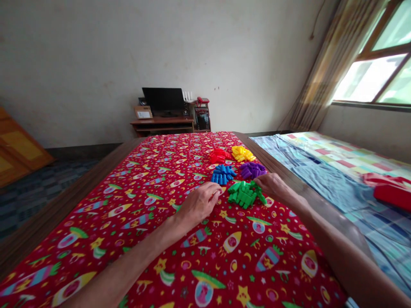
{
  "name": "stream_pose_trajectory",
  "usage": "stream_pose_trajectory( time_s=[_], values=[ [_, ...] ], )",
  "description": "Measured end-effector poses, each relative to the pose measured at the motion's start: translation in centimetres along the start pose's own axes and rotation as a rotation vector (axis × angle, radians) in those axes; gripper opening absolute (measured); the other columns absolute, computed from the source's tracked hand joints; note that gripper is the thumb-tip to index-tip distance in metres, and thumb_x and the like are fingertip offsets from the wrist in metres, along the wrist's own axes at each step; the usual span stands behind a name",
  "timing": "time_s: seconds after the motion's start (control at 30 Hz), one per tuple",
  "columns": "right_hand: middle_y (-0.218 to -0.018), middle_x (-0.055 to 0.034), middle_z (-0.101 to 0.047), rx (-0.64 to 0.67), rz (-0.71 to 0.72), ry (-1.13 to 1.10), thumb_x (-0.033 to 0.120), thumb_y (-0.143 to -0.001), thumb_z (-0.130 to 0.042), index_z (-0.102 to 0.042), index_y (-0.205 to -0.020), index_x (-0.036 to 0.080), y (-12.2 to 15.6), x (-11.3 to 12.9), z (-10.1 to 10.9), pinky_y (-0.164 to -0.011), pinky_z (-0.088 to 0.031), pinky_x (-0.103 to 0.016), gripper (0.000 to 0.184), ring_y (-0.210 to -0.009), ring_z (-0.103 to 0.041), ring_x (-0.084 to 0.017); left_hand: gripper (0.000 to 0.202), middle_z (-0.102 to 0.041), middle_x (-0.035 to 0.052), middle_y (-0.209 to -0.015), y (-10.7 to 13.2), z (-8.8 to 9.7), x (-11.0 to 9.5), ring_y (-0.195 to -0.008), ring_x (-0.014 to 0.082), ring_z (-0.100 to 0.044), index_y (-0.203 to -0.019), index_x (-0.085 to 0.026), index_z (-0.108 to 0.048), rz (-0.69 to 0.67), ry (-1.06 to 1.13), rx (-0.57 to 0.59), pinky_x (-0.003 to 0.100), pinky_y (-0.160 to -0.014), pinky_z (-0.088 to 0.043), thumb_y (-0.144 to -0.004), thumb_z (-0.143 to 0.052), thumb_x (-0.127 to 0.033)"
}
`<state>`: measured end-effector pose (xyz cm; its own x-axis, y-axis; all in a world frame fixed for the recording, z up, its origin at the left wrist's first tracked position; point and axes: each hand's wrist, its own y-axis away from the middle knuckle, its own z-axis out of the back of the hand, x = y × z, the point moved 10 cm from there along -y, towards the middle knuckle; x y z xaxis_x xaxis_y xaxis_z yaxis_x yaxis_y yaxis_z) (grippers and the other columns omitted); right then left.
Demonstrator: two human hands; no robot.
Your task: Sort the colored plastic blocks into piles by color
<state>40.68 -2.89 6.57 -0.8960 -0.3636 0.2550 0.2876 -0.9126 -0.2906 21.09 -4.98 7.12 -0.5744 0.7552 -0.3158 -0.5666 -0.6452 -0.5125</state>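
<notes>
Heap of green pieces (243, 196) on cloth-covered bench (90, 179), between your left grip (201, 199), curled, and your right grip (274, 187), fingertips at heap's edge; cannot tell whether either holds any. Likely light, stiff, slippery; pinch one across its sides.

Near the pale wall (96, 64) stands a brown wooden desk (163, 121) with a black flat monitor (163, 99) on it, and a beige patterned curtain (330, 60) hangs beside a brown-framed glass window (369, 77).

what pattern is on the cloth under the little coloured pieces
The red fabric cloth has multicoloured rockets, stars and crescent moons, as the head view shows.
</notes>
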Motion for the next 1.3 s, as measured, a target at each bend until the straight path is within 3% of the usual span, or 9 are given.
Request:
stream_pose_trajectory(
  time_s=[0.17, 0.33, 0.47, 0.57, 0.67, 0.77, 0.87, 1.07, 1.3],
  values=[
    [-0.047, 0.0035, -0.031, 0.022, -0.046, 0.020, 0.032, -0.092, -0.038, -0.037, -0.050, 0.019, -0.1, -0.4, -0.4, -0.046, -0.020, -0.026, 0.043, -0.044, -0.026, -0.008, 0.029, -0.063, 0.0083, -0.114, 4.9, 2.5, 4.4, -0.108, 0.0235, -0.060, -0.110, -0.021, -0.064, 0.067, -0.171, 0.049, 0.038, -0.096, -0.050, -0.093, -0.045, -0.036],
    [-0.047, 0.0019, -0.040, -0.095, -0.065, 0.109, 0.039, -0.094, -0.036, -0.049, -0.055, 0.018, 0.1, 0.1, 1.1, -0.047, -0.021, -0.026, 0.046, -0.044, -0.027, -0.008, 0.033, -0.063, 0.0065, -0.099, 8.4, 2.3, 8.4, -0.090, 0.0230, -0.064, -0.112, -0.023, -0.064, 0.243, -0.162, 0.089, 0.037, -0.084, -0.054, -0.084, -0.059, -0.039],
    [-0.055, -0.0020, -0.057, -0.207, 0.075, 0.052, 0.036, -0.097, -0.036, -0.063, -0.071, 0.015, 0.5, 4.2, 2.3, -0.049, -0.031, -0.023, 0.044, -0.048, -0.046, -0.010, 0.041, -0.069, 0.0065, -0.101, 7.8, 1.3, 7.9, -0.080, 0.0206, -0.067, -0.121, -0.023, -0.059, 0.358, 0.128, 0.086, 0.034, -0.074, -0.055, -0.082, -0.062, -0.037],
    [-0.086, -0.0095, -0.072, -0.242, 0.315, -0.034, 0.030, -0.098, -0.039, -0.069, -0.097, 0.016, 1.4, 9.2, 2.1, -0.067, -0.048, -0.025, 0.033, -0.075, -0.065, -0.016, 0.054, -0.071, 0.0066, -0.099, 6.8, -0.4, 6.7, -0.076, 0.0203, -0.069, -0.125, -0.022, -0.054, 0.475, 0.432, 0.103, 0.032, -0.069, -0.055, -0.077, -0.069, -0.041],
    [-0.114, -0.0132, -0.068, -0.149, 0.583, -0.097, 0.027, -0.097, -0.045, -0.061, -0.120, 0.018, 3.0, 14.1, 0.2, -0.087, -0.052, -0.032, 0.030, -0.103, -0.065, -0.020, 0.062, -0.073, 0.0067, -0.097, 5.6, -2.0, 5.0, -0.085, 0.0225, -0.070, -0.122, -0.021, -0.053, 0.509, 0.696, 0.066, 0.034, -0.076, -0.055, -0.068, -0.078, -0.041],
    [-0.114, -0.0135, -0.068, -0.027, 0.683, -0.128, 0.023, -0.097, -0.043, -0.055, -0.128, 0.018, 4.0, 16.2, -2.0, -0.085, -0.053, -0.030, 0.033, -0.103, -0.065, -0.019, 0.064, -0.073, 0.0068, -0.096, 5.2, -3.6, 4.1, -0.086, 0.0229, -0.071, -0.117, -0.021, -0.051, 0.529, 0.885, 0.062, 0.035, -0.078, -0.055, -0.065, -0.079, -0.046],
    [-0.102, -0.0123, -0.071, -0.059, 0.629, -0.080, 0.020, -0.097, -0.042, -0.057, -0.123, 0.017, 3.7, 15.2, -2.2, -0.076, -0.054, -0.028, 0.030, -0.089, -0.068, -0.018, 0.058, -0.073, 0.0078, -0.096, 5.7, -4.3, 4.4, -0.086, 0.0227, -0.071, -0.114, -0.020, -0.051, 0.553, 0.916, 0.050, 0.035, -0.078, -0.055, -0.073, -0.070, -0.055],
    [-0.101, -0.0121, -0.072, -0.283, 0.255, 0.217, 0.024, -0.096, -0.043, -0.067, -0.105, 0.017, 1.5, 8.1, 1.0, -0.076, -0.050, -0.030, 0.026, -0.086, -0.067, -0.020, 0.035, -0.070, 0.0062, -0.087, 6.6, -3.1, 5.2, -0.076, 0.0184, -0.068, -0.105, -0.019, -0.056, 0.521, 0.830, -0.051, 0.031, -0.070, -0.057, -0.089, -0.046, -0.048],
    [-0.087, -0.0080, -0.071, -0.075, 0.031, 0.390, 0.023, -0.094, -0.045, -0.067, -0.083, 0.018, 0.7, 5.0, -0.2, -0.066, -0.043, -0.027, 0.025, -0.075, -0.064, -0.018, 0.021, -0.068, 0.0036, -0.078, 5.9, -2.6, 3.6, -0.068, 0.0164, -0.066, -0.091, -0.020, -0.061, 0.439, 0.718, 0.034, 0.028, -0.064, -0.056, -0.085, -0.044, -0.031]
  ],
)
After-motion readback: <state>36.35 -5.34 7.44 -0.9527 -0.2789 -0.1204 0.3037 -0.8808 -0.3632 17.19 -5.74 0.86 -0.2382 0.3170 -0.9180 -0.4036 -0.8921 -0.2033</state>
